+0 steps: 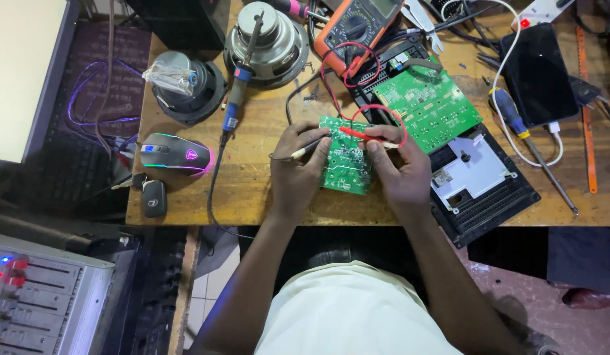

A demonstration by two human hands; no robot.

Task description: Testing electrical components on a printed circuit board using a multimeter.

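Both hands work at the counter edge over a small green board. Left hand, at its 9 o'clock, pinches a black probe. Right hand, at 3 o'clock, grips a red probe, tip on the board. Multimeter lies at 12 o'clock.

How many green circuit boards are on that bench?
2. A small green circuit board sits under both hands at the bench's front edge; a larger green circuit board lies behind it, right of centre. Others may be hidden under the clutter.
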